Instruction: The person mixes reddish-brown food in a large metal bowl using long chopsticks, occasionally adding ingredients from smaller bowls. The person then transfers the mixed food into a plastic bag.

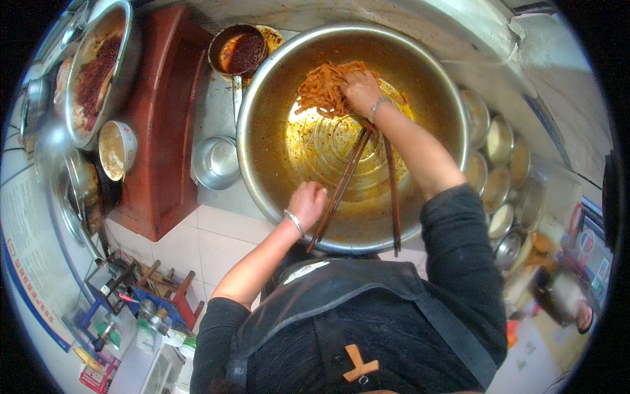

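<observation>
A large stainless steel basin (354,207) stands before me, its inside coated with reddish-yellow oil and specks. A heap of orange-brown food strips (322,86) lies towards its far wall. My right hand (362,91) is on the heap's right side, fingers closed into the strips and fingertips hidden. My left hand (307,202) hovers inside the near-left rim, fingers curled, nothing visible in them. Just right of it, a pair of long dark chopsticks (343,189) leans over the near rim. More chopsticks (392,197) cross that rim under my right forearm. Their far tips lie near a few strips.
Left of the basin are a small saucepan (246,53) of dark red oil, a metal pot (216,162) and a red-brown cabinet (160,123). Beyond sit a white bowl (118,150) and a large tub (129,54). Several round containers (498,189) flank the right; wooden stools (170,293) stand lower left.
</observation>
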The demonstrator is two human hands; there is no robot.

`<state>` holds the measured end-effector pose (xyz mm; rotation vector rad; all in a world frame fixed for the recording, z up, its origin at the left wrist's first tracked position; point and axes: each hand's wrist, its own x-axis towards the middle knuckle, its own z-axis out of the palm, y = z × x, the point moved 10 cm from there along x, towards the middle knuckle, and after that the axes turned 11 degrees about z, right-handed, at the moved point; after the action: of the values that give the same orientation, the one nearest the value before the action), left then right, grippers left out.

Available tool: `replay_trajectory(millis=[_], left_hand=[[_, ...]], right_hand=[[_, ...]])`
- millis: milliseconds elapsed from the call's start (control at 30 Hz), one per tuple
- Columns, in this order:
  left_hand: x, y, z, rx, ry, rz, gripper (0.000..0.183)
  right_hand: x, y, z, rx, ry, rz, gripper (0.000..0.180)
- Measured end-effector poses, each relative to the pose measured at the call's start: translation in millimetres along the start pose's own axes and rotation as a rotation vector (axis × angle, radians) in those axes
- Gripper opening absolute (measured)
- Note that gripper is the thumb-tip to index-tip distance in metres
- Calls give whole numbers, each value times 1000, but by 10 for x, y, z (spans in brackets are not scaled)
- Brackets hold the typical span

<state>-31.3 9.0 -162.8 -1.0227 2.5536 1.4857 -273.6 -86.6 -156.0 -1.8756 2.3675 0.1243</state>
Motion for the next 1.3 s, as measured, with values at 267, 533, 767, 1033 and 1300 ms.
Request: replay_trajectory(millis=[267,533,767,1033,1300], left_hand=[[758,462,-625,-3,313,221,20],[1352,1120,-752,150,287,400,22],[1421,1180,-701,36,218,444,20],[1464,1309,-751,110,247,447,15],[1513,1342,-678,89,233,487,16]], right_hand=[[-291,-213,-618,128,30,-103,15],[-635,-393,-1258,170,113,-193,13],[-712,-276,-1314,224,127,-147,12],[-768,-90,-1359,317,277,-75,12],[-832,14,-1288,330,314,-47,11]])
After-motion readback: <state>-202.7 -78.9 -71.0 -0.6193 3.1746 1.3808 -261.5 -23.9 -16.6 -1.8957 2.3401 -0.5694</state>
